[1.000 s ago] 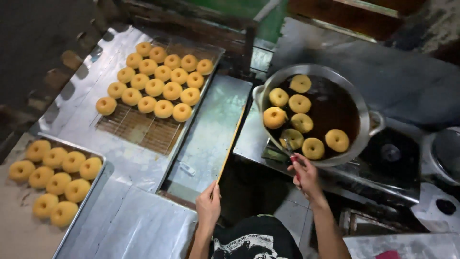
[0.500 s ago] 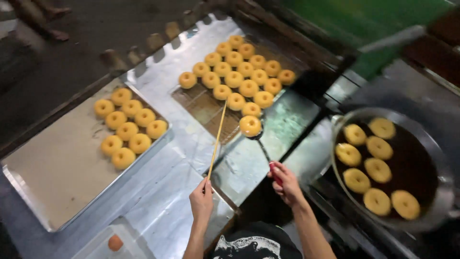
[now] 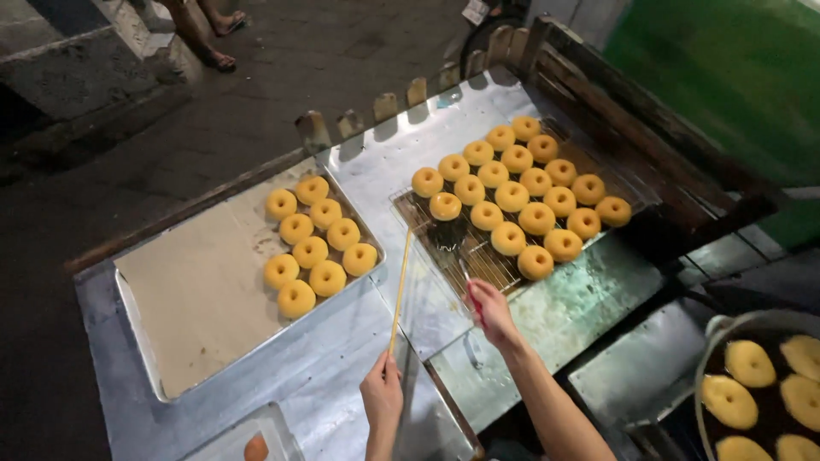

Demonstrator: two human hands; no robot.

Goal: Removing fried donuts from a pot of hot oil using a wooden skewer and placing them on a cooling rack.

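My left hand (image 3: pixel 382 395) is closed around the near end of a long thin yellow stick (image 3: pixel 400 288) that points away over the metal counter. My right hand (image 3: pixel 489 309) grips the red handle of a wire skimmer (image 3: pixel 450 241). The skimmer's head rests on the wire cooling rack (image 3: pixel 487 265), right below a golden doughnut (image 3: pixel 445 206). Several more fried doughnuts (image 3: pixel 536 218) lie in rows on the rack. A pan of dark oil (image 3: pixel 764 388) at the lower right holds several doughnuts floating.
A paper-lined metal tray (image 3: pixel 196 294) on the left carries several doughnuts (image 3: pixel 312 252) at its far right end. A wooden frame (image 3: pixel 675 137) borders the counter on the right. Someone's feet (image 3: pixel 213 43) stand on the dark floor at the top left.
The view has swung left, from the oil pan to the rack and tray. My right hand has carried the skimmer with a doughnut from the pan across to the rack's near left corner.
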